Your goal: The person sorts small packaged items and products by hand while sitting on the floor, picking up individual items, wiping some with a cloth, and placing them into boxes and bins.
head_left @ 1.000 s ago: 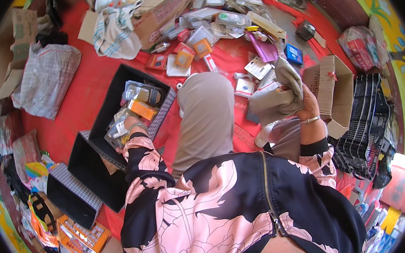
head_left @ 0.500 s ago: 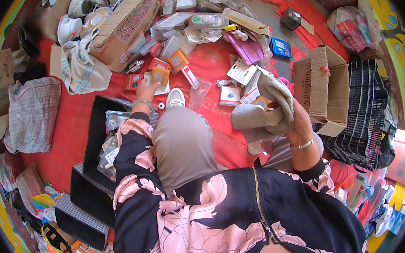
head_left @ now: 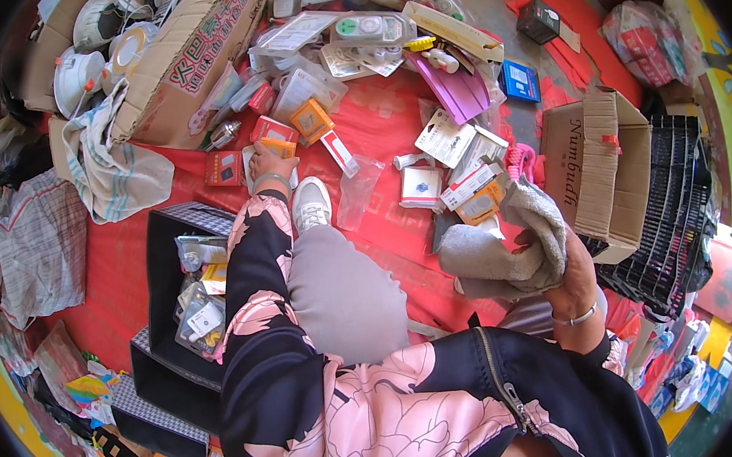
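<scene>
Near the open carton point(head_left: 580, 195), grips a fuzzy, folded grey cloth point(head_left: 497, 264) in the right hand point(head_left: 575, 270), with fingers mostly buried. Over the red sheet point(head_left: 382, 121), touches a small orange box point(head_left: 281, 147) with the left hand point(head_left: 267, 166); cannot tell whether pinching it, with fingertips partly hidden.

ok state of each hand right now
Left hand: at an orange packet; whether its grip is closed cannot be told.
Right hand: closed on a grey cloth.

Bunched grey cloth point(head_left: 501, 261) (folded over); orange packet point(head_left: 282, 146) well left, seemingly flat, part-hidden.
</scene>
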Demonstrator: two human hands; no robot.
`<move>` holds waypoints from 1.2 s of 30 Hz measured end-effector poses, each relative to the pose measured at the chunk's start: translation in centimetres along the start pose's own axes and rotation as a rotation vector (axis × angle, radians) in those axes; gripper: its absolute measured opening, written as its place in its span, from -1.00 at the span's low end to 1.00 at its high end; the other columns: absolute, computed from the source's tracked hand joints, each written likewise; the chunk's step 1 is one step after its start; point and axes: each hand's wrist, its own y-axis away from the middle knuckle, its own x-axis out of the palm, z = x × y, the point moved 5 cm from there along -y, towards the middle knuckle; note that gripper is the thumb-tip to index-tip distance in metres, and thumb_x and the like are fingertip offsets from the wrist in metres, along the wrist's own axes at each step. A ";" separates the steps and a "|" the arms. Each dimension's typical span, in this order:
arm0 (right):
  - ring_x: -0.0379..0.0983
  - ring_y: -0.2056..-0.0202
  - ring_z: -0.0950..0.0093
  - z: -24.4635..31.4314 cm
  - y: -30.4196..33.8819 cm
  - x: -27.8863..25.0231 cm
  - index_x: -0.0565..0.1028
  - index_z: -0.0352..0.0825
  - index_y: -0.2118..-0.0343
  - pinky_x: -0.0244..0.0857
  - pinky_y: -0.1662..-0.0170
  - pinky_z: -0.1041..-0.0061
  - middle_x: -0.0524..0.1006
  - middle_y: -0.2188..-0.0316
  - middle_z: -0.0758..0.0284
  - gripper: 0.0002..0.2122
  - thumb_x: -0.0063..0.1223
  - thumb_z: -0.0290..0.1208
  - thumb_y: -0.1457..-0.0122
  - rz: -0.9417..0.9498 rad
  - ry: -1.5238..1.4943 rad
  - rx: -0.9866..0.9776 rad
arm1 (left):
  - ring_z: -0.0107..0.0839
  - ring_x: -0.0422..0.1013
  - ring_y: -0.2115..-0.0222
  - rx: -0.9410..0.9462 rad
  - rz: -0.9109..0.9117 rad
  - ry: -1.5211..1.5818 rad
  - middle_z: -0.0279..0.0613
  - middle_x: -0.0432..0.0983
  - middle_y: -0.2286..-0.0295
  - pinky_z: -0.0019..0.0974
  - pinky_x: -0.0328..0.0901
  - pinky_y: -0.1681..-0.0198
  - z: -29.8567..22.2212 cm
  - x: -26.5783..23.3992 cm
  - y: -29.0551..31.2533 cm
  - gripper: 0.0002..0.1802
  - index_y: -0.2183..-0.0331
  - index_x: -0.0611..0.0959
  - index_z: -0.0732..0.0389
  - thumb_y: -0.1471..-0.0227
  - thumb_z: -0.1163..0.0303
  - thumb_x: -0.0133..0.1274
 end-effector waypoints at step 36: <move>0.29 0.05 0.12 5.4 6.1 10.9 0.38 -0.22 0.05 0.17 0.02 0.31 0.38 0.09 0.10 -0.58 -0.07 -0.11 -0.06 -0.007 0.880 -1.226 | -0.26 0.18 -0.03 0.472 1.327 1.602 -0.22 0.22 -0.01 -0.09 0.11 -0.08 -20.0 -19.0 36.2 -0.42 -0.06 0.24 0.07 -0.11 -0.08 -0.31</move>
